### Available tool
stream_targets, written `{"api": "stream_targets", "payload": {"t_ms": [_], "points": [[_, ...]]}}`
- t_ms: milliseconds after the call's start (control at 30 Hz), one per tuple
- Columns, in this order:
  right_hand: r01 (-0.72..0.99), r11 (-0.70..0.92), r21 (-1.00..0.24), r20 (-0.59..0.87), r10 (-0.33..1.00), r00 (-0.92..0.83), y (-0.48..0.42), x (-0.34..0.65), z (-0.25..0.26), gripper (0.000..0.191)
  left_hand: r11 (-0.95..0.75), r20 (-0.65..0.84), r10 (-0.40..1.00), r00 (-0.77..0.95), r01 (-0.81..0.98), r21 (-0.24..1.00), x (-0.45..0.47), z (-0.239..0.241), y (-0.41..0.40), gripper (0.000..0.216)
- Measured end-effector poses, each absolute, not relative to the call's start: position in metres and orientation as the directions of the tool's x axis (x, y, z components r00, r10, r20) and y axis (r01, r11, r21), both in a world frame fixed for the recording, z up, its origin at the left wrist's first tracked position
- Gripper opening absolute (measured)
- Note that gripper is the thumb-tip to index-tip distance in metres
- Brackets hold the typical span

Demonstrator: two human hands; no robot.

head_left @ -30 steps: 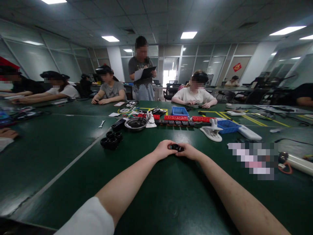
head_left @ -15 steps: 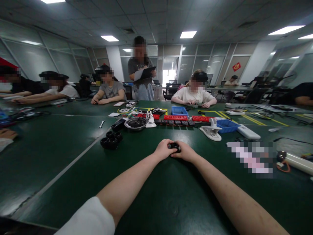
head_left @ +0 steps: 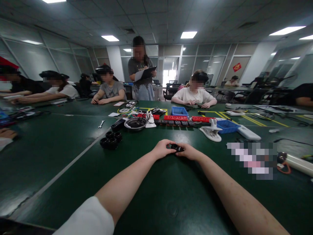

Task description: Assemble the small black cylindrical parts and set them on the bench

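A small black part [head_left: 175,147], rounded with a glossy top, is between my two hands, low over the green table. My left hand [head_left: 162,149] pinches it from the left with thumb and fingers. On its other side my right hand [head_left: 190,151] grips a dark end of it; whether that end is a separate piece I cannot tell. To the left of my hands a cluster of black, round, cup-like parts [head_left: 111,141] rests on the tabletop.
Beyond my hands lie a metal bowl [head_left: 135,124] with dark cables, red socket strips [head_left: 176,117], a white clip stand [head_left: 211,131] and a blue tray [head_left: 227,126]. A wrench [head_left: 101,124] lies left. Several people sit around the table; one stands with a clipboard [head_left: 146,73].
My right hand has shifted slightly to the right, so the hands are a little farther apart. More of the black part shows between them.
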State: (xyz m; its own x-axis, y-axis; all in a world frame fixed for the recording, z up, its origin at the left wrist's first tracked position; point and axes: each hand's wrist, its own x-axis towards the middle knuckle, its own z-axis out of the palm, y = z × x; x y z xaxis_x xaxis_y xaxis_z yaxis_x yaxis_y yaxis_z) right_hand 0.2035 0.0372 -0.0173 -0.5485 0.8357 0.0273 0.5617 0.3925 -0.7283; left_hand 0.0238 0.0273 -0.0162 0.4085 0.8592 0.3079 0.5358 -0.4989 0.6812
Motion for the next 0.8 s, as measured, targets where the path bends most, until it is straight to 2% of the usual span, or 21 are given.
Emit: {"api": "stream_targets", "payload": {"t_ms": [167, 367, 467, 533, 633, 733, 800], "points": [[0.675, 0.344, -0.653, 0.036, 0.904, -0.426, 0.036, 0.198, -0.02, 0.029, -0.451, 0.294, 0.89, 0.348, 0.593, 0.667, 0.028, -0.014, 0.023, 0.035], [0.824, 0.246, -0.511, 0.143, 0.969, -0.2, 0.027, 0.181, -0.027, 0.032, -0.377, 0.316, 0.924, 0.216, 0.652, 0.658, 0.037, -0.019, 0.018, 0.034], [0.846, 0.237, -0.478, 0.159, 0.97, -0.182, 0.024, 0.179, -0.025, 0.035, -0.379, 0.316, 0.923, 0.218, 0.653, 0.655, 0.037, -0.019, 0.017, 0.034], [0.813, 0.299, -0.5, 0.15, 0.954, -0.259, 0.025, 0.183, -0.022, 0.041, -0.408, 0.301, 0.913, 0.275, 0.634, 0.658, 0.034, -0.016, 0.019, 0.034], [0.658, 0.409, -0.633, 0.093, 0.883, -0.46, 0.03, 0.195, -0.017, 0.051, -0.458, 0.261, 0.882, 0.392, 0.583, 0.671, 0.028, -0.012, 0.022, 0.034], [0.53, 0.386, -0.755, 0.013, 0.817, -0.577, 0.033, 0.205, -0.015, 0.047, -0.484, 0.233, 0.852, 0.468, 0.537, 0.691, 0.024, -0.01, 0.026, 0.035], [0.504, 0.359, -0.786, -0.015, 0.802, -0.597, 0.035, 0.208, -0.015, 0.041, -0.491, 0.229, 0.843, 0.487, 0.52, 0.7, 0.023, -0.011, 0.027, 0.036]]}}
